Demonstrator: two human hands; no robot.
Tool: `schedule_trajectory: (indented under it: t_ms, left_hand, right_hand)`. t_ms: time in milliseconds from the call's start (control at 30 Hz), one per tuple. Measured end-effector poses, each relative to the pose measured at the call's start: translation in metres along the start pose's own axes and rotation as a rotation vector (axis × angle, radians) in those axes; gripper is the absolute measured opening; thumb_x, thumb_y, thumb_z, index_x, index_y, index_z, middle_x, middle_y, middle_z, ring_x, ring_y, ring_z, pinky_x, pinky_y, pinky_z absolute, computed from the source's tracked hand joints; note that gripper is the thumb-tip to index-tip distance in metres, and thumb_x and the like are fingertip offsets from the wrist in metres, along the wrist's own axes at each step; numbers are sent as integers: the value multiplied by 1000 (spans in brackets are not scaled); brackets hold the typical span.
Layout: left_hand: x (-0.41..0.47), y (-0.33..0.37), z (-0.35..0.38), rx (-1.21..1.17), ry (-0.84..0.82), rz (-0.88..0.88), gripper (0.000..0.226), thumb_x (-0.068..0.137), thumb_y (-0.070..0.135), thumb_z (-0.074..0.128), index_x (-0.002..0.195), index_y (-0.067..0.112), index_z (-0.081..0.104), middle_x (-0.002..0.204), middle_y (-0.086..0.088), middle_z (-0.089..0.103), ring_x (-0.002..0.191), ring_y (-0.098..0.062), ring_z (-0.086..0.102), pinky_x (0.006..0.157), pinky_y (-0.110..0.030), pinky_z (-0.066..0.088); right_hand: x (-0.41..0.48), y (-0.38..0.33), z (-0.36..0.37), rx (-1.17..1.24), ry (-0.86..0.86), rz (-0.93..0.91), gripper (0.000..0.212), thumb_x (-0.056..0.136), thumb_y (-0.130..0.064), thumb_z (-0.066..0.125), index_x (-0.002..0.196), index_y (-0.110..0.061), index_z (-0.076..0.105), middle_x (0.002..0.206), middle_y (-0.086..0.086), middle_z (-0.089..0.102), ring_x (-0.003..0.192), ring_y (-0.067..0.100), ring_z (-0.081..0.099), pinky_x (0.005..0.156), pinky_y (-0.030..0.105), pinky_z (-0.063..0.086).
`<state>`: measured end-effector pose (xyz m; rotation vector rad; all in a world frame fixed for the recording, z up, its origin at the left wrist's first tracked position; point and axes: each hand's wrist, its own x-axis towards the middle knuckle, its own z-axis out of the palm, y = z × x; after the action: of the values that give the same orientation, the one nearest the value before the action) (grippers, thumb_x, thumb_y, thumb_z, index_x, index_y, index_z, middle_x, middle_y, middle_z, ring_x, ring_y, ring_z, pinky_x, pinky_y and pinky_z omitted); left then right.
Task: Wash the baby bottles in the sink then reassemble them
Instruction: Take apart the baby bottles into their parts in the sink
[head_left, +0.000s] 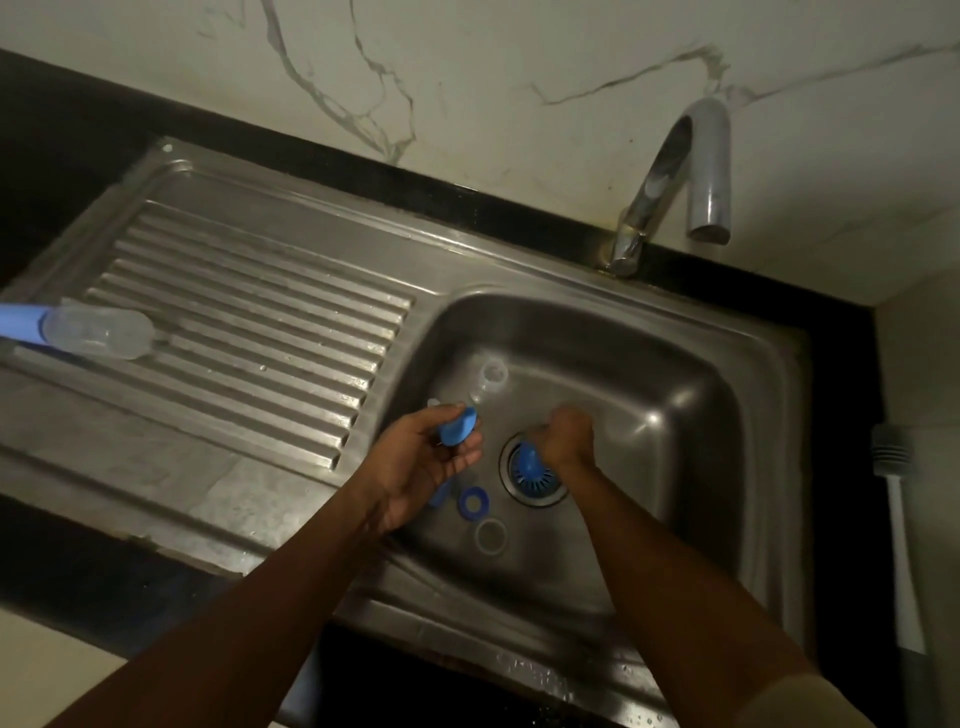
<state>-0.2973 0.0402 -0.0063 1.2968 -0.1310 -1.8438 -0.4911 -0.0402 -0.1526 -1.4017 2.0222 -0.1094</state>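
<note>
The left hand (415, 462) pinches a blue cap (457, 428) low in the sink (675, 364). The right hand (569, 436) is curled over the drain strainer (535, 478), and I cannot tell whether it holds anything. A blue ring (472, 501) and a clear ring (490, 535) lie loose near the strainer, where wet fingers could knock them. The bottle (98, 332), lying far left on the draining board (260, 312), might roll.

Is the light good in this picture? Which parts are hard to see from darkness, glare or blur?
Head view: dim overall; glare streaks on the draining board and tap; the clear ring on the sink floor is faint; the left hand, holding a blue part, looks slightly soft.
</note>
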Motion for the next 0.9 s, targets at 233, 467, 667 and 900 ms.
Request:
schedule_trajectory:
  t_ms: [233, 467, 667, 900]
  left_hand:
    - [1, -4, -7, 23, 12, 14, 19, 96, 14, 57, 110, 3, 65, 109, -16, 63, 99, -26, 60, 97, -39, 50]
    - [2, -7, -14, 18, 25, 12, 22, 94, 14, 60, 112, 3, 64, 111, -17, 64, 100, -26, 61, 93, -37, 54]
    - [2, -7, -9, 50, 11, 20, 24, 93, 14, 64, 116, 5, 64, 116, -16, 64, 96, -22, 67, 86, -31, 56]
    - [-5, 1, 7, -61, -32, -72, 22, 96, 14, 57, 114, 1, 61, 117, -21, 64, 92, -27, 66, 70, -27, 61]
  right_hand:
    - [52, -51, -36, 209, 183, 41, 41, 97, -32, 56, 107, 5, 71, 111, 24, 69, 108, 37, 64, 87, 34, 48]
    - [61, -17, 12, 807, -58, 215, 14, 91, -3, 58, 99, -8, 68, 80, 13, 62, 63, 20, 57, 64, 37, 50]
    - [27, -18, -4, 1013, -90, 206, 28, 91, 9, 51, 105, -13, 62, 78, 8, 61, 62, 15, 54, 58, 27, 47]
    - [-53, -21, -47, 1091, -106, 145, 17, 94, 4, 51, 97, -11, 59, 85, 11, 61, 69, 19, 60, 62, 31, 54]
